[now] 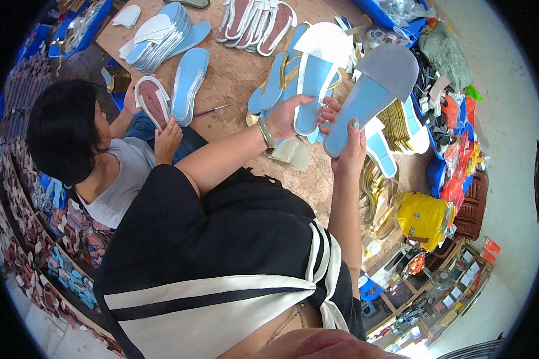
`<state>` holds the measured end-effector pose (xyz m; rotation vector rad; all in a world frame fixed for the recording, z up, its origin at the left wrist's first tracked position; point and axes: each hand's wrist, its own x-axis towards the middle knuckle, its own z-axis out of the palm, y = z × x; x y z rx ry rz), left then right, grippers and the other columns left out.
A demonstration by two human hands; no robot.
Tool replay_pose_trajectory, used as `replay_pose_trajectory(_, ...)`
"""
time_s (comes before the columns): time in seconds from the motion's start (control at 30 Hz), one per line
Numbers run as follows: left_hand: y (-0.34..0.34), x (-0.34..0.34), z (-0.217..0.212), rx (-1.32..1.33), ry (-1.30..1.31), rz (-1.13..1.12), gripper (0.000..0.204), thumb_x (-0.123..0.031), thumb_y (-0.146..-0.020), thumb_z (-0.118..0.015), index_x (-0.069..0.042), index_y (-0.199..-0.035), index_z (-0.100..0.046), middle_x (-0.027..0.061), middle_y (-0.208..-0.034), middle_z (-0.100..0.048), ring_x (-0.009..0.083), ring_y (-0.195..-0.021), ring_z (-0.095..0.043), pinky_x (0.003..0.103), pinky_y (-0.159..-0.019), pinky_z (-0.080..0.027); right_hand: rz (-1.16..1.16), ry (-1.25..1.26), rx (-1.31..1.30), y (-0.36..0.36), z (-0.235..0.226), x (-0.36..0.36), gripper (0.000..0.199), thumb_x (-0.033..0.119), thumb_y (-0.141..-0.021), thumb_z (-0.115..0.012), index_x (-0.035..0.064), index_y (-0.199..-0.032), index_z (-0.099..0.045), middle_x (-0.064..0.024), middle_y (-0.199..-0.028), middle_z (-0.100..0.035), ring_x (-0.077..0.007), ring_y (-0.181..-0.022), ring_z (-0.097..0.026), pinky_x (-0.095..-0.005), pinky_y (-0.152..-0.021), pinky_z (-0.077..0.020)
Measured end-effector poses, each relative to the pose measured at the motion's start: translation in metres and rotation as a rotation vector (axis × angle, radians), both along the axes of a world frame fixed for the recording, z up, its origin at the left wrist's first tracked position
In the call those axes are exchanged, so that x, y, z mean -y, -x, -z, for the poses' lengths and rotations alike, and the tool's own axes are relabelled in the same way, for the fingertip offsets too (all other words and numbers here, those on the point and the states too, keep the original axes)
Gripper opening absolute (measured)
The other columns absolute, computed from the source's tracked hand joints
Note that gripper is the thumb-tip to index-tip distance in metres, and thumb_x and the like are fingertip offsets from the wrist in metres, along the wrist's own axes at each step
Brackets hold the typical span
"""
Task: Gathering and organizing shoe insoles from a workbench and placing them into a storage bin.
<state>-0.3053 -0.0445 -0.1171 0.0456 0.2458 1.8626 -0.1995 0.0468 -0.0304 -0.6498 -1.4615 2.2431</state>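
My left hand (pixel 288 115) grips a light blue insole with a silver edge (pixel 313 84), tilted up over the wooden table (pixel 233 78). My right hand (pixel 348 149) holds a larger sole (pixel 374 90) by its heel end; that sole is light blue below and grey at the toe. The two pieces are side by side and almost touching. A metal bracelet is on my left wrist. Beneath the hands lie more blue insoles and gold straps (pixel 278 75).
A seated person on the left (pixel 96 155) holds a reddish-brown insole (pixel 153 102). Stacks of blue insoles (pixel 161 36) and brown ones (pixel 254 21) lie at the table's far side. A yellow bag (pixel 424 218), gold straps and coloured bags crowd the right.
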Motion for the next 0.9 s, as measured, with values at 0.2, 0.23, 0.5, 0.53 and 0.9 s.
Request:
replay_pose_trajectory(0.2,0.005,0.019,0.002,0.064,0.022,-0.007,0.046,-0.037,-0.092,-0.048,0.003,-0.114,-0.047,0.0123,-0.099,-0.058,0.0202,-0.086,-0.06,0.031,-0.078,-0.05,-0.102,0.13,0.096,-0.002,-0.005,0.002,0.037,0.012,-0.09,-0.047,-0.0041,-0.122,-0.04,-0.0208,-0.106,-0.06,-0.0272,-0.089,-0.064,-0.0375,-0.077,-0.0537)
replay_pose_trajectory(0.23,0.006,0.021,0.013,0.069,0.022,-0.018,0.046,-0.037,-0.092,-0.048,0.003,-0.114,-0.047,0.0123,-0.099,-0.058,0.0202,-0.086,-0.06,0.031,-0.078,-0.05,-0.113,0.13,0.101,-0.002,0.0,0.001,0.037,0.012,-0.09,-0.047,-0.0041,-0.122,-0.04,-0.0208,-0.106,-0.06,-0.0272,-0.089,-0.064,-0.0375,-0.077,-0.0537)
replay_pose_trajectory(0.5,0.03,0.063,0.086,0.305,0.024,-0.442,0.042,-0.035,-0.091,-0.051,0.003,-0.107,-0.048,0.011,-0.094,-0.055,0.0199,-0.081,-0.058,0.035,-0.078,-0.051,-0.216,0.231,0.218,0.005,0.032,0.031,0.034,0.007,-0.089,-0.046,-0.0056,-0.12,-0.04,-0.0256,-0.103,-0.06,-0.0317,-0.083,-0.065,-0.0399,-0.073,-0.0551)
replay_pose_trajectory(0.53,0.03,0.07,0.085,0.26,0.134,-0.453,0.042,-0.035,-0.091,-0.051,0.003,-0.107,-0.049,0.0114,-0.094,-0.056,0.0202,-0.081,-0.058,0.035,-0.079,-0.051,-0.236,0.252,0.237,0.007,0.039,0.034,0.033,0.008,-0.089,-0.046,-0.0056,-0.119,-0.04,-0.0249,-0.102,-0.06,-0.0314,-0.083,-0.065,-0.0398,-0.073,-0.0551)
replay_pose_trajectory(0.9,0.01,0.107,0.103,0.229,0.259,-0.503,0.042,-0.033,-0.092,-0.051,0.004,-0.111,-0.047,0.0132,-0.094,-0.058,0.0229,-0.084,-0.06,0.038,-0.081,-0.051,-0.326,0.085,0.34,0.031,0.072,0.057,0.028,0.004,-0.086,-0.053,-0.0065,-0.113,-0.049,-0.0194,-0.098,-0.063,-0.0275,-0.082,-0.066,-0.0358,-0.071,-0.0551)
